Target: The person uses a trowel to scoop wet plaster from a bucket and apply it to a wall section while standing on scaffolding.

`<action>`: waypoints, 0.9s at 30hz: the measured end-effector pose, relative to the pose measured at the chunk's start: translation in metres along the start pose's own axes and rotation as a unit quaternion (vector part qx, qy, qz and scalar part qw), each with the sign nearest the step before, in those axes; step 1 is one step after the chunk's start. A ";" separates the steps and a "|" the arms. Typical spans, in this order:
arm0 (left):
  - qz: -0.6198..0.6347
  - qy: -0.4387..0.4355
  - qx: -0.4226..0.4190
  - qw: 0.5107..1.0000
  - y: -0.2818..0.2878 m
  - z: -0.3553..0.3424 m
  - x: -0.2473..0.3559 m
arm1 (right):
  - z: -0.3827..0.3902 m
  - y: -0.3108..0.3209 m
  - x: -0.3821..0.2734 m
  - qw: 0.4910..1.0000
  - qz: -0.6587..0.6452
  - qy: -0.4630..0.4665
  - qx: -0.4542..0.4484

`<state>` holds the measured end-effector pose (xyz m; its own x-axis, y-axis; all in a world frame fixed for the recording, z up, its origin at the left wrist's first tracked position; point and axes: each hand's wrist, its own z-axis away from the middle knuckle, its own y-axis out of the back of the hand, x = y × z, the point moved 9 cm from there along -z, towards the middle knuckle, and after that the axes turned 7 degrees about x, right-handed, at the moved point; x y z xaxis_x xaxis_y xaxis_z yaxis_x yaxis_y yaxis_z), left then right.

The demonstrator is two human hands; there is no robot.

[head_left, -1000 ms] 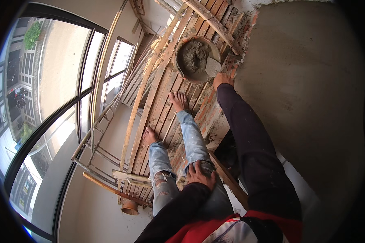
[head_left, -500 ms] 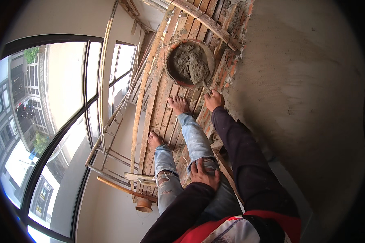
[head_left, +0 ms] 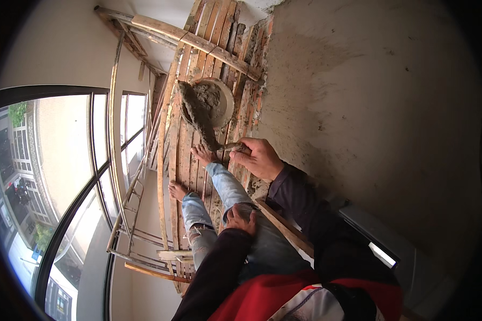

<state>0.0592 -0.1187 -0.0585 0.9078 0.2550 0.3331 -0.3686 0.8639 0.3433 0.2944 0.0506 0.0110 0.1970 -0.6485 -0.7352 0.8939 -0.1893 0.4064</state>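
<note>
My right hand (head_left: 260, 158) is closed round the handle of a trowel (head_left: 229, 147). A long heap of wet grey mortar (head_left: 197, 115) covers the trowel's blade, which is raised and reaches across the near left side of a round bucket (head_left: 230, 102). More mortar (head_left: 210, 96) lies inside that bucket, which stands on the wooden planks. My left hand (head_left: 242, 220) rests on my jeans at the knee, its fingers spread and nothing held.
I am on a scaffold of narrow wooden planks (head_left: 172, 160), my bare feet on them. A plastered wall (head_left: 359, 91) rises at the right, with exposed brick along its edge. A tied wooden bar (head_left: 214, 49) crosses the far planks. Metal scaffold tubes (head_left: 115, 107) and large windows stand left.
My right hand has lifted the mortar-laden trowel out of the bucket and toward me. The view has shifted right. My left hand still lies on the knee.
</note>
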 end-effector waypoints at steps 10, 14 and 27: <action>-0.051 0.157 0.063 0.984 0.094 0.024 -0.240 | 0.070 0.239 0.023 0.837 0.228 -0.171 0.468; -0.069 0.313 -0.035 0.947 0.052 0.001 -0.266 | 0.096 0.215 0.024 0.899 0.023 -0.136 0.416; -0.190 0.042 0.497 0.846 0.059 -0.271 -0.223 | -0.155 -0.040 0.202 0.845 0.476 -0.234 0.060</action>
<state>-0.1110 -0.0065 -0.3508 0.9941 0.1068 -0.0170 0.0052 0.1095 0.9940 0.3609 0.0412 -0.2382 0.5989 -0.7640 0.2401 0.3658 0.5276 0.7667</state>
